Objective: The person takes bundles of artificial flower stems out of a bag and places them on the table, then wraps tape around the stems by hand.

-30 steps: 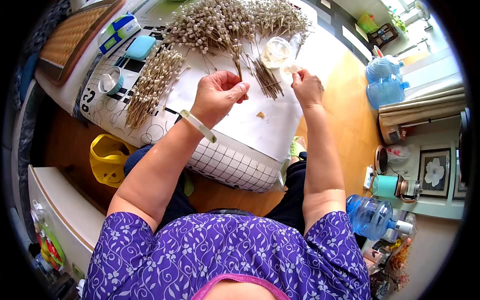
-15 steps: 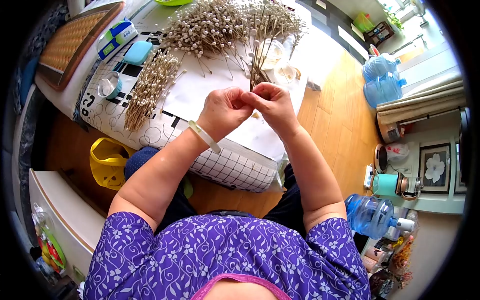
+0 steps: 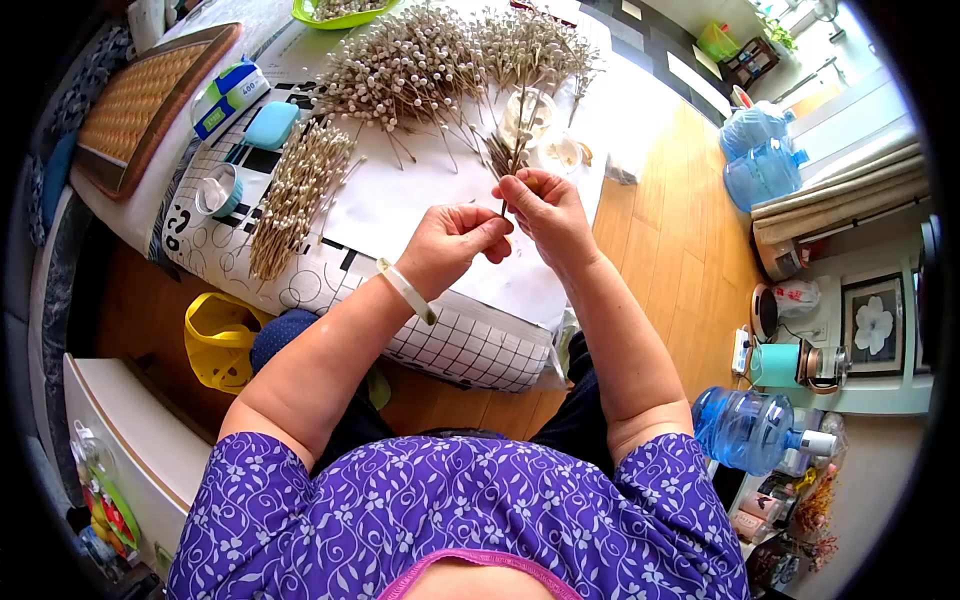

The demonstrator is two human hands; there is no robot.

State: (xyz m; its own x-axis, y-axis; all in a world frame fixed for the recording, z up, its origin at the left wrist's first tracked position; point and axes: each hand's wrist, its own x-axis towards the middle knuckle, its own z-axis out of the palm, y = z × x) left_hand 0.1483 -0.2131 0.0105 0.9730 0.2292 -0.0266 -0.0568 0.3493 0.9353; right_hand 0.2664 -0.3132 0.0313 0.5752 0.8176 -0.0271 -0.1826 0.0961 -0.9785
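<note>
My right hand [image 3: 548,215] is closed in a pinch around the brown stem of a dried flower sprig [image 3: 516,150], which points away from me over the table. My left hand [image 3: 455,245] sits just below and left of it, thumb and fingers pressed together beside the stem's lower end. What lies between those fingers is too small to make out. Beyond the hands spreads a big pile of dried flowers with round whitish heads [image 3: 405,75]. A smaller bunch of dried flowers [image 3: 300,190] rests to the left.
White paper [image 3: 375,210] covers part of the table. Small round containers [image 3: 558,153] stand beyond my right hand. Further left are a blue-rimmed cup [image 3: 218,192], a light blue case [image 3: 272,125] and a tissue pack [image 3: 230,97]. A yellow bag [image 3: 215,345] hangs below the table edge.
My hands have moved apart slightly: the left has dropped down from the right. The right hand has turned, and the sprig has shifted lower with it. The camera view has tilted a little.
</note>
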